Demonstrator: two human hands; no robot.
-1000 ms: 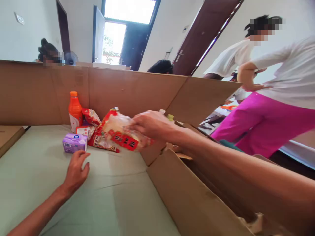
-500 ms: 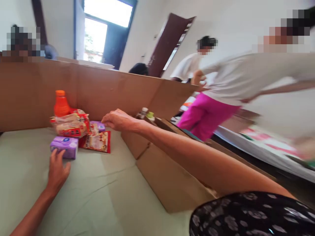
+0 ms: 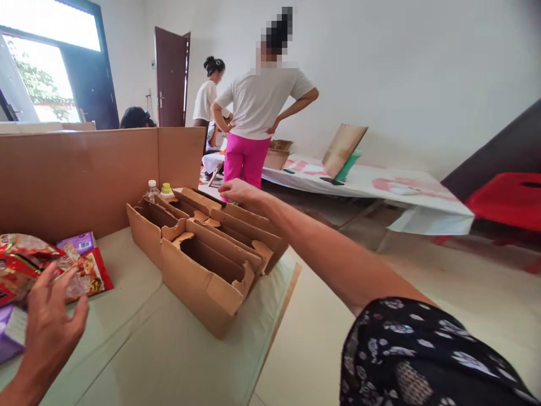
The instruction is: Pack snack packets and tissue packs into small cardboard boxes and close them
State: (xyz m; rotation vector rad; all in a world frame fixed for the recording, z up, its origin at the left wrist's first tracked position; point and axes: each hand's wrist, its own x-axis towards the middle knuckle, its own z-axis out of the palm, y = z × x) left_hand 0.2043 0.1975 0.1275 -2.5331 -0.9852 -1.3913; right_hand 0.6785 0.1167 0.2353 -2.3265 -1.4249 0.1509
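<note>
My left hand [image 3: 57, 316], fingers spread and holding nothing visible, is over a red snack packet [image 3: 99, 270] and beside a purple tissue pack [image 3: 10, 332]. Another red packet [image 3: 17, 265] lies at the left edge, and a second purple pack [image 3: 80, 243] sits behind. My right hand [image 3: 240, 190] is at the far side of a divided cardboard box [image 3: 190, 282], with its fingers curled together. Whatever may be in them is hidden. A clear bottle with a white cap [image 3: 152, 189] and a bottle with a yellow-green cap [image 3: 167, 189] stand in the box's back compartments.
A cardboard panel [image 3: 84, 175] walls the back of the green-covered table [image 3: 139, 349]. Beyond it, a person in pink trousers [image 3: 245, 160] stands with hands on hips, near others. A white-covered table [image 3: 422, 197] and a red chair [image 3: 507, 197] are at right.
The view has swung right, bringing the whole box into sight. My left hand has moved off the front purple pack to over the red packet; my right hand is now at the box's far side.
</note>
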